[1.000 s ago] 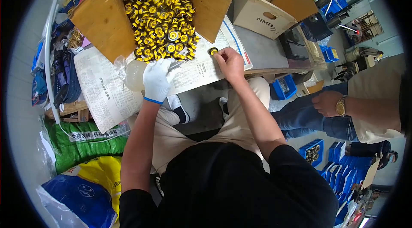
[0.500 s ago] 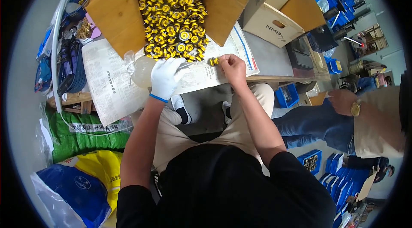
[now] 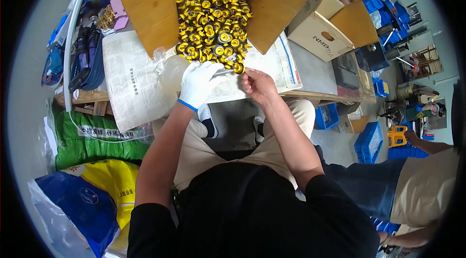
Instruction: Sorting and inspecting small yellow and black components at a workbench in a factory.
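A heap of small yellow-and-black round parts (image 3: 211, 29) with metal pins spills from an open cardboard box (image 3: 148, 8) onto newspaper. At its near edge, my bare right hand (image 3: 259, 86) pinches one yellow-and-black part (image 3: 238, 68) between thumb and forefinger. To the left is my left hand (image 3: 198, 83) in a white glove with a blue cuff. Its fingers are bent together and point toward that part. Something thin and greyish shows at the gloved fingertips, too small to name. A clear plastic bag (image 3: 172, 74) lies against the glove's left side.
Newspaper (image 3: 133, 83) covers the table front. A second cardboard box (image 3: 320, 39) stands at the right, with a dark case (image 3: 345, 71) near it. Blue baskets (image 3: 87, 59) sit at the left, above a green sack (image 3: 97, 141). Another person (image 3: 422, 190) is close on my right.
My right hand has brought the yellow-and-black part left toward the gloved fingers, to the heap's edge. The view has shifted slightly. The person at right has moved lower in the picture.
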{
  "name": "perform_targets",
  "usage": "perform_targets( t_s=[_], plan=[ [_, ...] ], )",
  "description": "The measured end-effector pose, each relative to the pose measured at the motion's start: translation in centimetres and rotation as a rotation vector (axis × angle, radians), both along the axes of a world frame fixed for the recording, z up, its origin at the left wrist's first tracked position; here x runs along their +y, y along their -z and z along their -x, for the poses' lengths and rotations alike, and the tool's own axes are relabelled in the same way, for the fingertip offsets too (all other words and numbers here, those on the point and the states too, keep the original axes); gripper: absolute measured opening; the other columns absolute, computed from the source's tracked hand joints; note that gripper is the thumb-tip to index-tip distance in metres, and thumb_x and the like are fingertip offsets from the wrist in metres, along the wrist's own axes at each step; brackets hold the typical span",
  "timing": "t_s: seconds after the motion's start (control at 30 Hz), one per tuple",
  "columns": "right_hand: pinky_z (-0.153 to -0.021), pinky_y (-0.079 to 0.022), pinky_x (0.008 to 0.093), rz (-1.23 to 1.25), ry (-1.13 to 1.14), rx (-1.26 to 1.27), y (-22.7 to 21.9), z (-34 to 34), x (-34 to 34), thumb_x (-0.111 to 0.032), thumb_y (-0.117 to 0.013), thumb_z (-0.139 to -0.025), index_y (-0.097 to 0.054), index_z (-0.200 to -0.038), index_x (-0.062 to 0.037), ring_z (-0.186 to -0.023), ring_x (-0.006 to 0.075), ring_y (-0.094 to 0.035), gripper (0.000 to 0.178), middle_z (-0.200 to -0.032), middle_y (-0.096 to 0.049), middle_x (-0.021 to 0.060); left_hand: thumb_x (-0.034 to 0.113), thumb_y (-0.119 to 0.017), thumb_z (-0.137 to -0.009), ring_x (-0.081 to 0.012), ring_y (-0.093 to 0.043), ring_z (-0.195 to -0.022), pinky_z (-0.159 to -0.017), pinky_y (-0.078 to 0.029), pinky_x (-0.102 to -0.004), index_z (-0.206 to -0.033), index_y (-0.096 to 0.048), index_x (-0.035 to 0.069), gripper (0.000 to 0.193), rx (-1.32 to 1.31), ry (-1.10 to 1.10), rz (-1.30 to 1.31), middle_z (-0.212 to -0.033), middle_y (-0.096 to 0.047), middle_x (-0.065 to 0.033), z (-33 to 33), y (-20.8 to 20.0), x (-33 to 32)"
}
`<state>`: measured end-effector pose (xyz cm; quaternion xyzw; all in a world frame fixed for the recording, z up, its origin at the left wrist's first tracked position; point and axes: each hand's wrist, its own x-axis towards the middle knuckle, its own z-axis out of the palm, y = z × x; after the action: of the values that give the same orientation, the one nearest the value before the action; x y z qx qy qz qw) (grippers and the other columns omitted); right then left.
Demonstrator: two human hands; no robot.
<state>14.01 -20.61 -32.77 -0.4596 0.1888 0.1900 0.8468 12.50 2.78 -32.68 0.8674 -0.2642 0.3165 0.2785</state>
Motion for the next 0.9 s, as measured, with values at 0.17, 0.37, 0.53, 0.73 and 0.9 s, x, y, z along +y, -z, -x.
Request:
perform_targets(
  t_s=[0.17,0.37,0.53,0.73,0.9],
  plan=[
    [-0.05,-0.044,0.0256,-0.034,-0.063,0.004,0.1,-0.2,0.0,-0.01,-0.061,-0.103,-0.065,-0.092,-0.001,-0.058,0.0137,-0.055,0.015,-0.074,-0.064,0.006,0.026,-0.079,-0.08,-0.0264,-0.064,-0.082,-0.075,-0.05,-0.0376,-0.105,-0.073,0.01,0.03,0.027,0.0,0.002,-0.092,-0.069,-0.0048,0.3,-0.7,0.0],
    [-0.05,-0.042,0.0254,-0.044,-0.088,0.014,-0.2,0.0,0.6,-0.01,-0.06,-0.104,-0.064,-0.09,-0.002,-0.058,0.0138,-0.054,0.016,-0.073,-0.063,0.0058,0.027,-0.076,-0.083,-0.0266,-0.064,-0.084,-0.078,-0.049,-0.0379,-0.105,-0.072,0.013,0.027,0.081,0.003,-0.009,-0.095,-0.069,-0.0038,0.2,-0.2,0.2],
    [-0.051,-0.041,0.026,-0.079,-0.148,0.001,-0.2,-0.2,0.4,-0.011,-0.057,-0.105,-0.06,-0.086,-0.0034,-0.06,0.0137,-0.05,0.02,-0.074,-0.06,0.0057,0.029,-0.074,-0.084,-0.0255,-0.064,-0.087,-0.081,-0.048,-0.0387,-0.106,-0.072,0.014,0.027,0.085,0.003,-0.034,-0.096,-0.069,-0.0034,0.2,-0.1,0.3],
    [-0.049,-0.038,0.0254,-0.066,-0.166,0.036,-0.6,-0.3,0.6,-0.012,-0.055,-0.106,-0.058,-0.085,-0.0046,-0.058,0.0128,-0.046,0.023,-0.073,-0.057,0.0047,0.029,-0.074,-0.084,-0.0245,-0.064,-0.085,-0.079,-0.048,-0.0379,-0.105,-0.072,0.014,0.026,0.05,0.01,-0.038,-0.096,-0.069,-0.0024,0.0,0.3,0.4],
    [-0.048,-0.036,0.0242,-0.051,-0.183,0.046,-0.7,-0.4,0.5,-0.013,-0.054,-0.107,-0.058,-0.086,-0.0053,-0.057,0.0122,-0.045,0.023,-0.073,-0.057,0.0044,0.03,-0.074,-0.084,-0.0236,-0.064,-0.082,-0.077,-0.048,-0.0373,-0.103,-0.073,0.015,0.024,-0.001,0.016,-0.013,-0.095,-0.069,-0.0013,-0.1,0.8,0.3]
  ],
)
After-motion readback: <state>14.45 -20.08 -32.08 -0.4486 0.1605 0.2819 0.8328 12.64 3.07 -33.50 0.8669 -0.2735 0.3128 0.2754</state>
